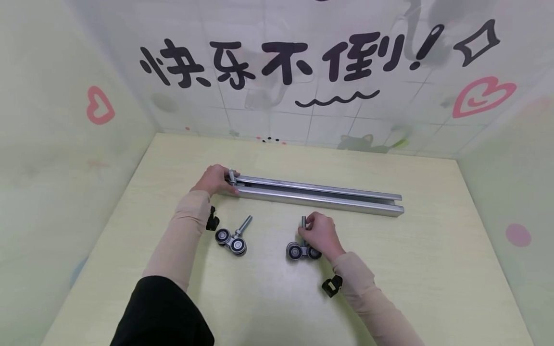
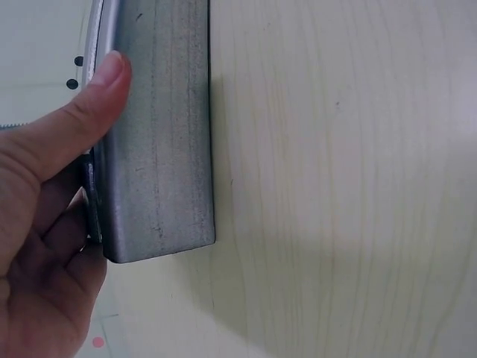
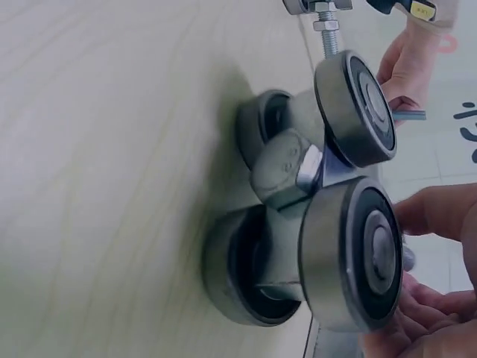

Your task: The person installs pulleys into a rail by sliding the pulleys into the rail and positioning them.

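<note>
On my feed, a pale surface carries a metal channel rail lying across it. My left hand grips the rail's left end, while my right hand pinches the stem of the right roller trolley in its fingers, nearer me than the rail. The left roller trolley rests between my arms, its stem slanting toward the rail. A small bolt sticks up beside the left hand.

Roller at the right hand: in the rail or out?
Out: in the head view, bare tabletop shows between this roller and the rail.
</note>
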